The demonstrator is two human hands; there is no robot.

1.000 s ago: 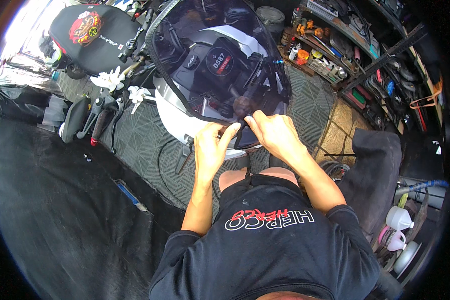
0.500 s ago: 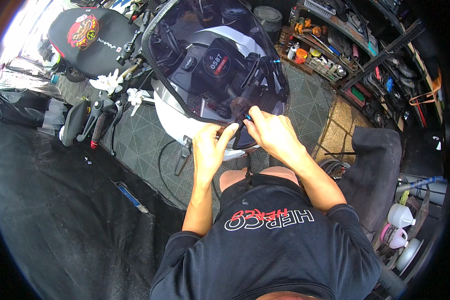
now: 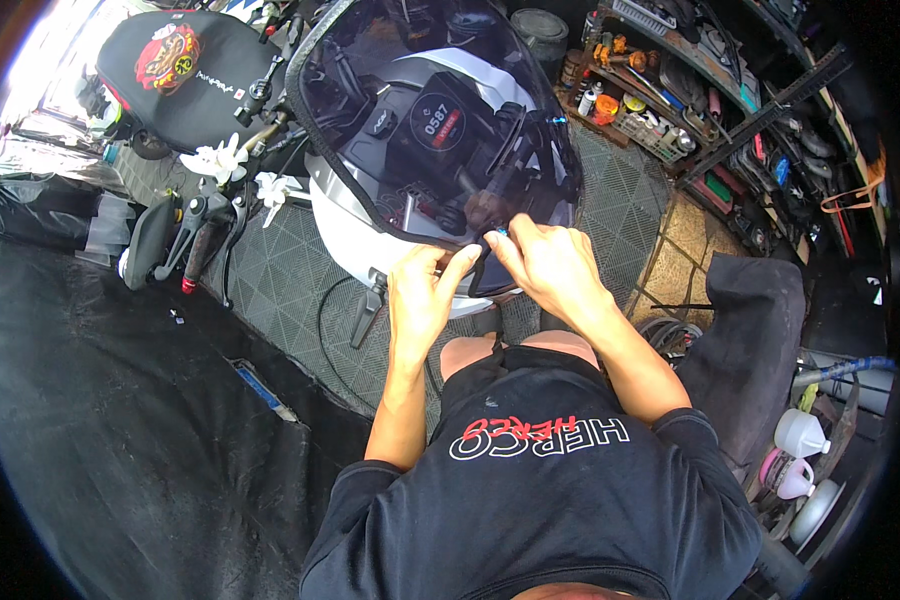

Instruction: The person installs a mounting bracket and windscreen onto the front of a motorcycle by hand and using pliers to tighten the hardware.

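Observation:
A dark tinted windscreen (image 3: 450, 185) on a white scooter front (image 3: 345, 225) stands before me. Black textured edging trim (image 3: 342, 172) follows its left rim down to my hands. My left hand (image 3: 420, 292) is closed at the near edge of the screen, thumb and fingers pinching the trim. Right beside it, my right hand (image 3: 552, 265) grips the same edging, its thumb pointing toward my left thumb. Between the hands a short black end of the strip (image 3: 478, 280) hangs down. A small blue bolt head (image 3: 501, 232) shows by my right fingertips, partly covered.
Left of the screen are a black scooter seat (image 3: 160, 75), a brake lever with grip (image 3: 202, 250) and white flowers (image 3: 218, 160). Shelves (image 3: 660, 110) of bottles and tools fill the right. A black cover (image 3: 150, 430) spreads at lower left; white jugs (image 3: 802, 433) stand at lower right.
My right thumb and fingers have shifted slightly left, closer to my left thumb, covering more of the blue bolt head. My left hand has hardly moved.

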